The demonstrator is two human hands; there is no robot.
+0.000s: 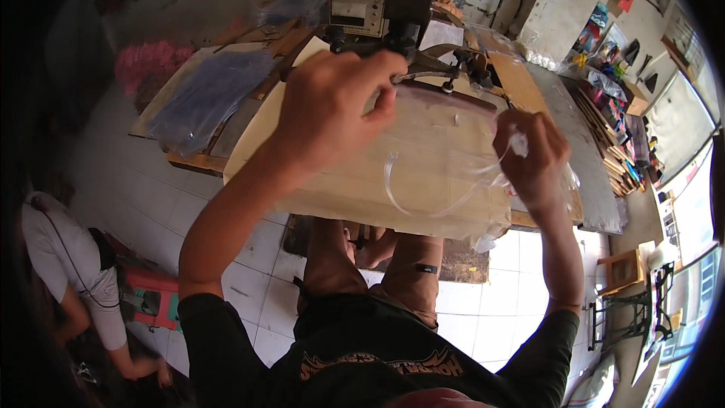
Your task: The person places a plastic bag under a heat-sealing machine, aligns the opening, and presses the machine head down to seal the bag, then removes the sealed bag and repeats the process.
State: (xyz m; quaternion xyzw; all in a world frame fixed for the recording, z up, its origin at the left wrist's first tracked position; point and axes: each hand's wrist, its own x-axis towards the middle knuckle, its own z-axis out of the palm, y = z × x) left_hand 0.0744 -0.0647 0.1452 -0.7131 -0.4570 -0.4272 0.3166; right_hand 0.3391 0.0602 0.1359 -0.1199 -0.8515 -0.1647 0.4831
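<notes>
My left hand (336, 102) is raised over the far left part of the work board (325, 181), its fingers curled and slightly blurred. Its index fingertip is close to a curved metal arm (427, 73) of the machine; whatever the fingers may hold is hidden. On the right, my right hand (532, 153) is closed around a bunched clear plastic strip (518, 143). A thin loop of clear plastic (389, 185) curves across the board to the left of that hand. Along the board's far edge, under the metal arm, runs a dark bar (453, 98).
A machine with a gauge panel (359, 4) stands at the back. Stacked clear plastic sheets (215, 94) lie to the left, beyond which sits a pink heap (151, 64). Another person (75, 257) is low at the left, beside a red stool (151, 295). Wood pieces (612, 143) lean at right.
</notes>
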